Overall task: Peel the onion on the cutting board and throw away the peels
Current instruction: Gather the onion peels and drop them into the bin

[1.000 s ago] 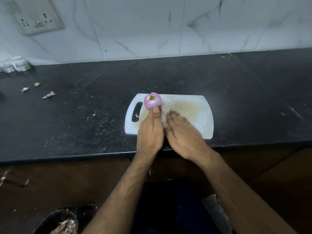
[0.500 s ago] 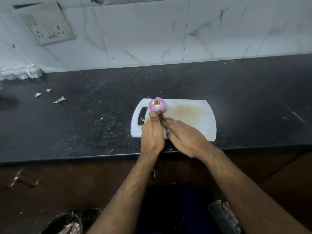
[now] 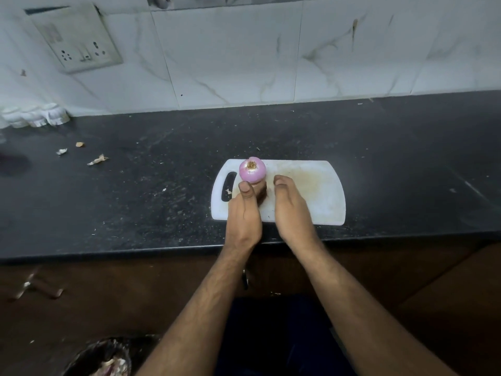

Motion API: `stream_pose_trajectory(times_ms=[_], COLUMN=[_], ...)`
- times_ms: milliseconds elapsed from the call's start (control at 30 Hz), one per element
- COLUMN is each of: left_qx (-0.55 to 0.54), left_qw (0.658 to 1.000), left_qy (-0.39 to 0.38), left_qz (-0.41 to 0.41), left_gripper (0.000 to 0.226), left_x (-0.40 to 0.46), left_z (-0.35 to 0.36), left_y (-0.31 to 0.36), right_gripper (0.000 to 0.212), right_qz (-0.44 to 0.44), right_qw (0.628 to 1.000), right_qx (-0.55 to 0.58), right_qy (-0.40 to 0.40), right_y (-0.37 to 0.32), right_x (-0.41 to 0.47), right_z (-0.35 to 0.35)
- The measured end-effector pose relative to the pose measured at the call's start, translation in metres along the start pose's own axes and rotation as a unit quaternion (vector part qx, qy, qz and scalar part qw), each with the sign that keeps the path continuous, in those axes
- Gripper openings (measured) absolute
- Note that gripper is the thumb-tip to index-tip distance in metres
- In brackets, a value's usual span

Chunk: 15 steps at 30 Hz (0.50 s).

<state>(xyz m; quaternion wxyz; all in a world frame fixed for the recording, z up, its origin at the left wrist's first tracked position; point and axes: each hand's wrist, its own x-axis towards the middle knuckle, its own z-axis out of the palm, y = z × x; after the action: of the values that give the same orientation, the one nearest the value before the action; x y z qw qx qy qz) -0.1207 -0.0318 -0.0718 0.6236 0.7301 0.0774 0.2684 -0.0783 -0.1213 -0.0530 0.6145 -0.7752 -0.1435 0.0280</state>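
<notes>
A pink-purple onion [image 3: 252,170], root end up, is over the left part of the white cutting board [image 3: 322,191]. My left hand [image 3: 244,213] grips it from below, thumb against its near side. My right hand [image 3: 291,207] rests on the board just right of the onion, fingers curled down, a small gap between them and the onion. Whether it holds a peel is hidden. A tiny peel scrap [image 3: 229,191] lies by the board's handle slot.
Black counter [image 3: 135,191] with its front edge near my wrists. Loose peel bits [image 3: 98,159] lie far left, white containers [image 3: 35,116] at the back left. A dark bin [image 3: 108,359] with peels sits on the floor lower left. A wall socket [image 3: 81,39] is upper left.
My right hand has drawn away from the left hand and the onion, moving slightly right. The onion stays in my left hand. The camera has tilted up.
</notes>
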Motion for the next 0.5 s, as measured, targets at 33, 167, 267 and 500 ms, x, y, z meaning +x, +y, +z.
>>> stream_pose_trajectory(times_ms=[33, 167, 267, 500], left_qx=[0.007, -0.002, -0.064, -0.079], left_qw=[1.000, 0.999, 0.996, 0.992], left_qy=[0.004, 0.030, 0.043, 0.078], left_qz=[0.003, -0.018, -0.044, -0.060], left_gripper=[0.103, 0.097, 0.089, 0.096], left_x=[0.000, 0.002, 0.002, 0.003], left_z=[-0.001, -0.003, -0.001, 0.003], left_y=[0.000, -0.001, 0.004, -0.003], right_gripper=[0.033, 0.023, 0.025, 0.027], right_qz=[-0.001, 0.039, 0.034, -0.099], right_qw=[1.000, 0.986, 0.966, 0.957], right_qx=[0.008, 0.162, 0.248, -0.252], right_qy=[-0.005, 0.004, 0.068, -0.099], right_y=[-0.001, -0.007, -0.007, 0.017], right_x=[0.001, 0.009, 0.018, 0.027], right_z=[0.012, 0.032, 0.007, -0.038])
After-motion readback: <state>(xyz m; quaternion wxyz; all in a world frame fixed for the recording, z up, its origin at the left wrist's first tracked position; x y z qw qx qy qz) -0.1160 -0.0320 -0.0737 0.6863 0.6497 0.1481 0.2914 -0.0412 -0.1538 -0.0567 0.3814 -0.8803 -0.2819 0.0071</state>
